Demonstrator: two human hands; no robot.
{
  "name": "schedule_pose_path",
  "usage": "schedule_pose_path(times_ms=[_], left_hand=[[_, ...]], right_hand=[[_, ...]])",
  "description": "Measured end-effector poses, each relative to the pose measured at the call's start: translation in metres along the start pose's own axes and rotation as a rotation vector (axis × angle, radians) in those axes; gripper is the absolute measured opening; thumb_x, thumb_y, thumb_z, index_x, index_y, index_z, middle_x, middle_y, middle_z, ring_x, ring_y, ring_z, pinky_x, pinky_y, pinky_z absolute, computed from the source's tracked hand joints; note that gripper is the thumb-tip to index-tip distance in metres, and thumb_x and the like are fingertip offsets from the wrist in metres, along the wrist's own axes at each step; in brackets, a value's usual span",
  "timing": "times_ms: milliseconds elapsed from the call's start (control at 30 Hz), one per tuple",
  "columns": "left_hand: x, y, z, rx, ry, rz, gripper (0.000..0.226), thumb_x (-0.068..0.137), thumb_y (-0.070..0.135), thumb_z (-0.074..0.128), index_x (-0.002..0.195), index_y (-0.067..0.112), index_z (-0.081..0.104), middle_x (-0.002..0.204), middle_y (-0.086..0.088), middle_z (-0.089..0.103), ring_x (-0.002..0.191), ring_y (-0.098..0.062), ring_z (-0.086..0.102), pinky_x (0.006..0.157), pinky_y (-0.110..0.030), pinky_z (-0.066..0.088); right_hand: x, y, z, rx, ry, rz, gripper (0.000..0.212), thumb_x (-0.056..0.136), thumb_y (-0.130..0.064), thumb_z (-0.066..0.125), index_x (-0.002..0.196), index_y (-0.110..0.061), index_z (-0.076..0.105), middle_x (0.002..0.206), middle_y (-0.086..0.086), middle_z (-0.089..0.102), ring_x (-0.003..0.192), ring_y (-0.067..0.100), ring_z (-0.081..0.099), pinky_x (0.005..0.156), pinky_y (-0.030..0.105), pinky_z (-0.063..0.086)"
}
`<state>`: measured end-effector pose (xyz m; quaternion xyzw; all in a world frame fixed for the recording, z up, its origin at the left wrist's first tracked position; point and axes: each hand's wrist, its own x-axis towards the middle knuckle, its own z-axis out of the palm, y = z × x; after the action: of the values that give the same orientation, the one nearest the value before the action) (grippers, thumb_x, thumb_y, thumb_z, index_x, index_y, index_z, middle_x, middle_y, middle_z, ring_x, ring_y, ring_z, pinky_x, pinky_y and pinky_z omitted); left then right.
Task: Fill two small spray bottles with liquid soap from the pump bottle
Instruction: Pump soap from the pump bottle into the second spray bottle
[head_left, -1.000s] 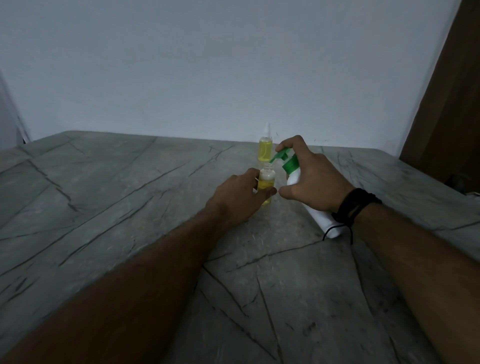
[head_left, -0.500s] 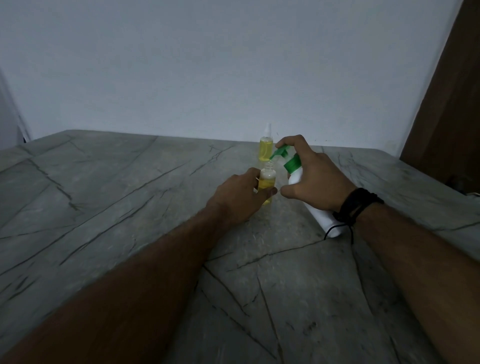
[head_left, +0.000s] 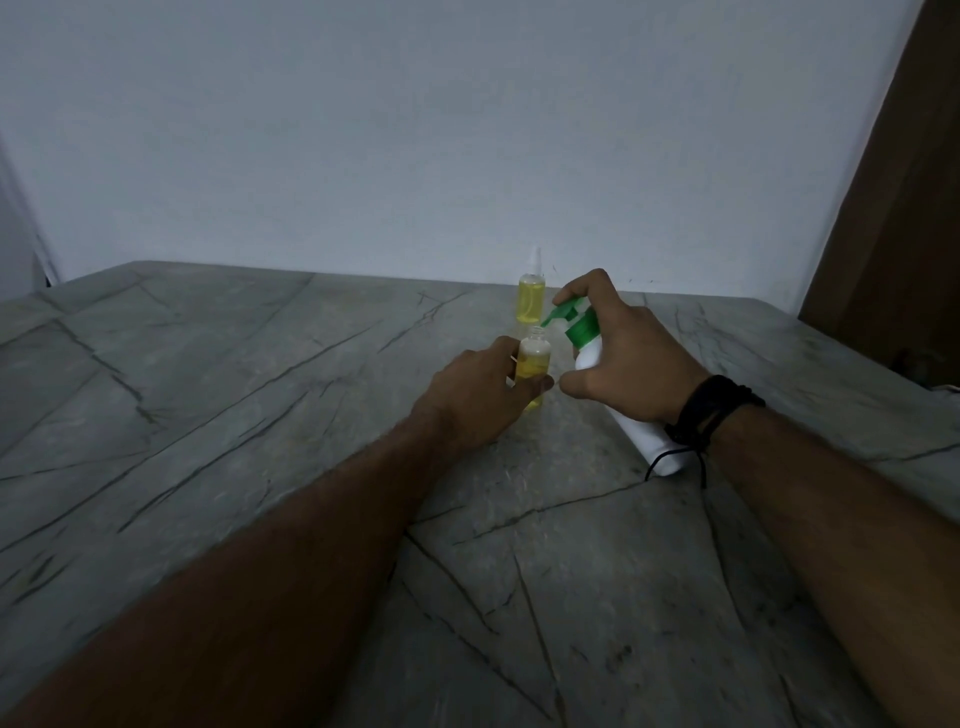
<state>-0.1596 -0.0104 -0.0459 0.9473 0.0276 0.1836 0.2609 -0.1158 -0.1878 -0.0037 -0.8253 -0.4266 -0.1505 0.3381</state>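
My left hand (head_left: 483, 387) pinches the clear, open-necked small bottle (head_left: 532, 364); my right hand (head_left: 623, 353) grips the tilted white pump bottle (head_left: 644, 436), nozzle unmoved over the neck.

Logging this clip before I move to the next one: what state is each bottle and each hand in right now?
Small clear spray bottle by the wall: upright, capped, filled with yellow liquid.
Small clear open-necked bottle: upright, uncapped, largely filled with yellow.
White pump bottle with green pump head: tilted, spout over the open neck.
Left hand: gripping the open bottle.
Right hand: gripping the pump bottle, finger on the pump.
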Motion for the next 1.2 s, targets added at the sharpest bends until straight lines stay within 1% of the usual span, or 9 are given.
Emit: schedule_pose_path(times_ms=[100,233,467,567,700,867,1033,1133,1200], left_hand=[[0.0,-0.001,0.0,-0.003,0.007,0.002,0.054,0.091,0.056,0.055,0.133,0.024,0.047,0.125,0.0,0.064,0.103,-0.018,0.062,0.087,-0.037,0.053],[0.0,-0.001,0.001,0.001,0.015,0.004,0.054,0.091,0.056,0.055,0.134,0.025,0.047,0.124,0.0,0.064,0.102,-0.017,0.061,0.086,-0.035,0.052],[0.001,0.0,0.001,0.0,0.005,-0.001,0.053,0.091,0.056,0.055,0.133,0.024,0.047,0.125,0.0,0.063,0.094,-0.012,0.058,0.083,-0.033,0.052],[0.0,-0.001,0.001,-0.007,0.004,-0.003,0.055,0.09,0.059,0.054,0.132,0.026,0.047,0.123,0.001,0.064,0.099,-0.015,0.061,0.086,-0.037,0.053],[0.0,-0.003,0.001,0.007,0.008,0.009,0.054,0.089,0.062,0.053,0.131,0.028,0.047,0.12,0.004,0.065,0.099,-0.015,0.061,0.087,-0.039,0.053],[-0.001,-0.005,0.0,0.013,0.0,0.02,0.054,0.087,0.064,0.052,0.13,0.031,0.047,0.118,0.004,0.065,0.1,-0.015,0.061,0.088,-0.038,0.052],[-0.004,-0.006,-0.004,0.027,0.005,0.026,0.056,0.087,0.063,0.055,0.131,0.03,0.048,0.118,0.006,0.066,0.097,-0.011,0.059,0.087,-0.036,0.052],[-0.008,-0.006,-0.01,0.001,0.012,0.023,0.056,0.087,0.059,0.058,0.133,0.027,0.048,0.12,0.009,0.063,0.098,-0.009,0.056,0.087,-0.034,0.05],[-0.01,-0.007,-0.015,-0.053,0.056,0.015,0.051,0.089,0.054,0.059,0.13,0.025,0.05,0.117,0.012,0.061,0.099,-0.008,0.056,0.084,-0.029,0.046]], right_hand=[[0.001,0.001,0.0,0.003,0.002,0.009,0.069,0.069,-0.012,0.079,0.126,-0.023,0.043,0.079,-0.014,0.058,0.067,0.009,0.06,0.06,0.026,0.044],[0.0,0.003,0.001,0.0,0.007,-0.016,0.076,0.068,-0.013,0.079,0.132,-0.029,0.041,0.083,-0.012,0.062,0.068,0.011,0.063,0.06,0.025,0.048],[0.002,0.007,0.002,0.006,0.017,0.009,0.071,0.068,-0.015,0.08,0.126,-0.027,0.042,0.084,-0.014,0.06,0.07,0.01,0.062,0.062,0.026,0.045],[0.002,0.012,0.002,0.026,0.1,0.003,0.078,0.069,-0.016,0.079,0.134,-0.031,0.039,0.089,-0.009,0.063,0.071,0.013,0.064,0.064,0.028,0.05],[0.002,0.022,0.006,0.063,0.345,0.013,0.086,0.073,-0.016,0.078,0.144,-0.028,0.032,0.098,-0.002,0.063,0.073,0.014,0.061,0.065,0.027,0.049],[0.004,0.042,0.009,0.059,0.537,0.139,0.066,0.077,-0.033,0.078,0.129,-0.013,0.044,0.107,0.008,0.061,0.097,0.028,0.06,0.085,0.046,0.052],[0.005,0.052,0.012,0.075,0.619,0.182,0.078,0.076,-0.044,0.082,0.131,-0.006,0.041,0.125,0.011,0.049,0.116,0.026,0.048,0.093,0.03,0.04],[0.006,0.057,0.018,0.042,0.66,0.151,0.089,0.074,-0.058,0.077,0.133,-0.005,0.039,0.128,0.012,0.041,0.119,0.026,0.042,0.099,0.033,0.038],[0.005,0.062,0.022,-0.007,0.651,0.156,0.094,0.073,-0.059,0.077,0.139,-0.006,0.036,0.132,0.014,0.038,0.121,0.026,0.038,0.1,0.033,0.035]])
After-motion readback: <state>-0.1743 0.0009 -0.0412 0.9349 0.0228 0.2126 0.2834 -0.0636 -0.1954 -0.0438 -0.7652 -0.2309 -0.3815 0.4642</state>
